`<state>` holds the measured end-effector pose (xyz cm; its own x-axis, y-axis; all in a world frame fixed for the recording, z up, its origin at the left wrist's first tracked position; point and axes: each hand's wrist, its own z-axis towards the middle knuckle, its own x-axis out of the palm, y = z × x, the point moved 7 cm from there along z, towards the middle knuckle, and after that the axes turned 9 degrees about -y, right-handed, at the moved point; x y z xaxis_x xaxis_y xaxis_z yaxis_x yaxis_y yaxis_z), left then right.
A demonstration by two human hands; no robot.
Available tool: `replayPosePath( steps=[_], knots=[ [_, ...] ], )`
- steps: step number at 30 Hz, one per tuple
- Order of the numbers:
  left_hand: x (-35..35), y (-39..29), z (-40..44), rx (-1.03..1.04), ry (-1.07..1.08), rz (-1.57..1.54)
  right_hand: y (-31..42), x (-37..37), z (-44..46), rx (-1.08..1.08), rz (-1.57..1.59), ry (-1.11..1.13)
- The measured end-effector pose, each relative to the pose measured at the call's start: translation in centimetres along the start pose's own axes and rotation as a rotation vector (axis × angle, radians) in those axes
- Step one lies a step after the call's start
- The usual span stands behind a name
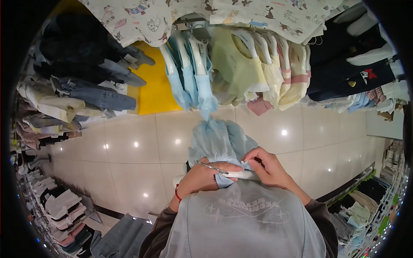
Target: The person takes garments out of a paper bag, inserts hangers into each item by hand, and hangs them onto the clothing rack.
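A light blue gathered garment (pixel 215 139) hangs in front of my body, on a white hanger (pixel 244 175) with a metal hook (pixel 213 167). My left hand (pixel 206 176), with a red cord bracelet at the wrist, is closed around the hanger's middle and some blue cloth. At the hanger's right-hand side, the fingertips of my right hand (pixel 271 168) pinch the upper edge of the garment. A small white bit shows at that pinch, too small to name. The hanger's left part is mostly hidden by my left hand.
Ahead, blue tops (pixel 200 79) and pale yellow and green clothes (pixel 245 64) hang on a rack under printed cloth (pixel 266 17). Jeans (pixel 97 94) hang at left, black clothes (pixel 344 73) at right. Stacked clothes (pixel 64 210) fill the lower-left shelves. Tiled floor (pixel 129 144) lies between.
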<state>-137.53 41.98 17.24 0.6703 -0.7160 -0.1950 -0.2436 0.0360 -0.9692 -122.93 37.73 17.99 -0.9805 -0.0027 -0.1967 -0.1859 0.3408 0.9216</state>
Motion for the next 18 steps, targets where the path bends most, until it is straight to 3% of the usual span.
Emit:
replayPosePath(
  steps=[5, 6, 9, 10, 13, 18],
  knots=[
    [1.3, 1.8, -0.4, 0.033, 0.07, -0.098, -0.6, 0.2, -0.9, 0.081, 0.147, 0.113],
    [1.0, 0.7, -0.1, 0.041, 0.075, 0.018, -0.8, 0.3, -1.2, 0.091, 0.219, 0.121],
    [1.4, 0.2, 0.2, -0.045, 0.091, -0.142, -1.7, 0.1, -1.3, 0.097, 0.164, 0.043],
    [1.5, 0.3, 0.2, 0.016, 0.081, -0.074, -1.5, 0.0, -1.3, 0.084, 0.145, 0.019],
    [1.7, 0.4, 0.1, -0.089, 0.051, -0.144, -1.9, -0.3, -1.2, 0.002, 0.153, 0.005],
    [2.4, 0.5, 0.4, -0.094, 0.045, -0.058, -3.3, -1.0, -1.4, 0.05, 0.24, -0.08]
  ],
)
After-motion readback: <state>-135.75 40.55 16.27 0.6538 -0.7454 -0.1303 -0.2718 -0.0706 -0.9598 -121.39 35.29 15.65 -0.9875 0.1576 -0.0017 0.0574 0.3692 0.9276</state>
